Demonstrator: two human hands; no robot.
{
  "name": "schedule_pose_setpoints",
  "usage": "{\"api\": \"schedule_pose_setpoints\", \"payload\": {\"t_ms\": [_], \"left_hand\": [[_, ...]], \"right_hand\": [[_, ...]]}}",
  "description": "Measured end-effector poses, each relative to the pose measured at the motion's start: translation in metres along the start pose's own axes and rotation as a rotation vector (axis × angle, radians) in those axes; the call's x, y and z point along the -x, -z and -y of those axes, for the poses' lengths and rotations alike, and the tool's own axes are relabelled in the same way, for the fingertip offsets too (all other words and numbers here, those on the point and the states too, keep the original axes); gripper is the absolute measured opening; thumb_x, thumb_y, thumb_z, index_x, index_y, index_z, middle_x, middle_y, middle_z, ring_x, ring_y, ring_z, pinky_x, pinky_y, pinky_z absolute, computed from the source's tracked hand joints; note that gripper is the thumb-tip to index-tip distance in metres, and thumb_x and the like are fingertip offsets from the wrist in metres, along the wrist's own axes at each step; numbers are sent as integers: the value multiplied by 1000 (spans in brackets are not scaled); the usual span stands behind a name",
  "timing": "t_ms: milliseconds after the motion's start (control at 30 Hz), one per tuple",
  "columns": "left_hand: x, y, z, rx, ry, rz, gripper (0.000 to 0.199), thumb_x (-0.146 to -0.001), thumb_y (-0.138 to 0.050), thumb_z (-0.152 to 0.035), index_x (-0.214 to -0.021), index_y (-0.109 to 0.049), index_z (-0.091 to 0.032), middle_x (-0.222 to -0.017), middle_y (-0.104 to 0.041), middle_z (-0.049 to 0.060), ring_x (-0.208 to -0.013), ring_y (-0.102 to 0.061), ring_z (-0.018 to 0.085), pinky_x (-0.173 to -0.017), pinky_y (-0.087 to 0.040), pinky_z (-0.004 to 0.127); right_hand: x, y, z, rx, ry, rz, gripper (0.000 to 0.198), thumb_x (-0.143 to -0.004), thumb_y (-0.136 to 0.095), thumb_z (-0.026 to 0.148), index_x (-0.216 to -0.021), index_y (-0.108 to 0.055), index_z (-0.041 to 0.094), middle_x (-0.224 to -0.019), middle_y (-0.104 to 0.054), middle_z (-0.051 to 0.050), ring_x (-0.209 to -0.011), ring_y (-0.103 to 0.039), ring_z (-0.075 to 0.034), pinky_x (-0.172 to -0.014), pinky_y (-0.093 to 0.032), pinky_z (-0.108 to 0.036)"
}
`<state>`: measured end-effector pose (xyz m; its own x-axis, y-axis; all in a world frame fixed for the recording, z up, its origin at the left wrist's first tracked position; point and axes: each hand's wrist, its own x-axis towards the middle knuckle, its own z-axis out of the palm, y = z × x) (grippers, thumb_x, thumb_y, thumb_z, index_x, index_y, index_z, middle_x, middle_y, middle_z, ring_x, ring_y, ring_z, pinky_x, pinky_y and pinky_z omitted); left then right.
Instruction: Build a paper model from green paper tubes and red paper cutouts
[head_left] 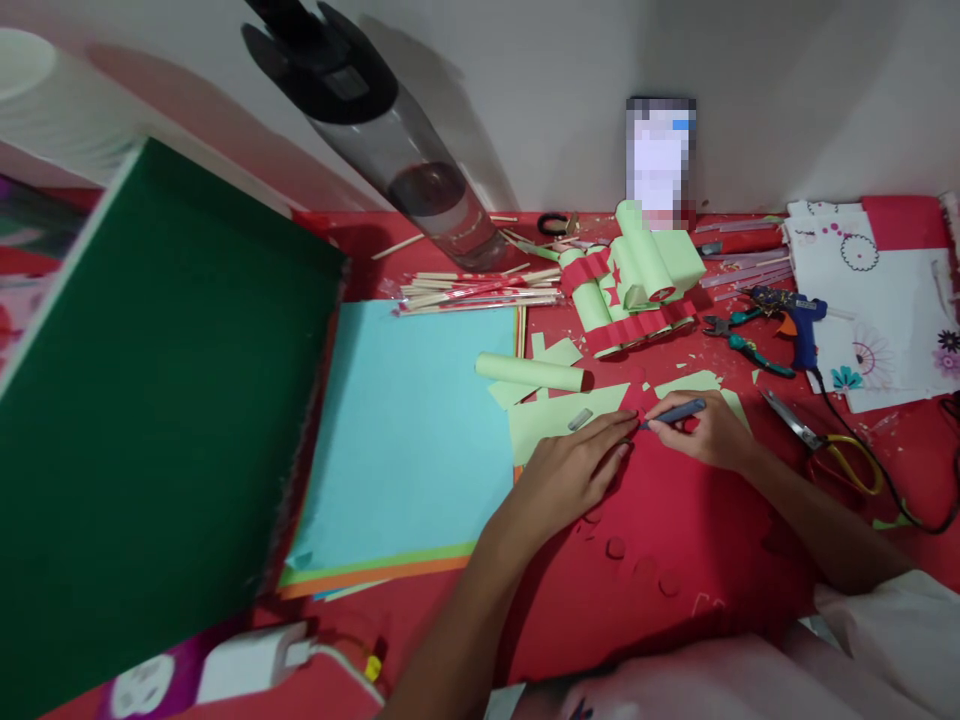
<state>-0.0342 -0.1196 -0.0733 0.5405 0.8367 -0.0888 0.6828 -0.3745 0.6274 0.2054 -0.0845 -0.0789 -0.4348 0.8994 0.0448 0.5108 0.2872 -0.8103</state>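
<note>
Room over blue paper [420, 430], green panel [165, 400] left, bottle [431, 190] behind, scissors [849, 462] near right hand [701, 430]

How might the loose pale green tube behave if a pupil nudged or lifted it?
The pale green tube would probably roll when nudged, being round and lying on its side, though the paper scraps around it might make it wobble. It looks like rolled paper, so it is likely light and may dent if pinched.
</note>
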Motion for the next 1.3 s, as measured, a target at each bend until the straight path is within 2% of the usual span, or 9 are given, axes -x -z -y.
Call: {"api": "schedule_pose_setpoints", "payload": {"t_ms": [200,333,433,667,867,1067,1233,1300], "left_hand": [[-1,4,-2,50,29,48,39,-110,-41,-30,-143,-60,-26,-151,-66,4,-126,-71,24,-99,-60,38],[0,9,-6,49,118,84,33,-110,-42,-31,-139,-55,-25,-127,-78,6,-101,-78,27,-83,-60,39],[0,10,-7,42,146,94,30,-109,-41,-29,-136,-51,-24,-114,-80,5,-89,-78,27,-75,-56,38],[1,7,-3,26,133,97,36,-102,-42,-18,-137,-45,-25,-106,-80,5,-86,-77,28,-70,-52,35],[0,10,-4,61,158,101,35,-101,-42,-19,-135,-47,-24,-110,-80,6,-85,-76,28,-71,-52,35],[1,9,-3,98,140,86,36,-100,-41,-19,-135,-47,-24,-114,-79,6,-91,-77,28,-75,-54,36],[0,10,-4,100,154,91,34,-102,-39,-20,-134,-48,-24,-109,-79,5,-85,-76,27,-74,-54,36],[0,9,-4,108,149,84,33,-102,-39,-20,-133,-48,-25,-109,-79,5,-86,-76,26,-75,-54,36]], "right_hand": [[4,0,-7,-50,-126,-50,7,-90,-68,28,-86,-70,23,-71,-71,1,-59,-62,-13,-58,-46,-23],[5,-1,-9,-68,-154,-58,4,-88,-69,26,-87,-66,24,-69,-69,3,-57,-61,-13,-57,-46,-23],[4,1,-6,-44,-132,-43,6,-88,-69,25,-83,-66,24,-66,-68,3,-56,-60,-13,-55,-45,-22],[2,2,0,-11,-41,-17,7,-89,-69,24,-82,-69,23,-67,-70,3,-57,-60,-12,-58,-46,-22],[3,0,-1,-56,38,9,5,-93,-70,23,-93,-75,24,-82,-76,1,-70,-69,-14,-66,-50,-23],[2,0,-2,2,37,-24,5,-90,-70,20,-87,-73,24,-75,-74,2,-66,-67,-15,-64,-49,-25],[2,-1,-5,-36,68,10,6,-93,-70,22,-95,-75,24,-88,-79,-1,-78,-73,-17,-73,-53,-26],[3,-1,-5,-31,72,4,6,-92,-70,21,-95,-75,24,-86,-78,-1,-75,-72,-17,-71,-53,-26]]}}
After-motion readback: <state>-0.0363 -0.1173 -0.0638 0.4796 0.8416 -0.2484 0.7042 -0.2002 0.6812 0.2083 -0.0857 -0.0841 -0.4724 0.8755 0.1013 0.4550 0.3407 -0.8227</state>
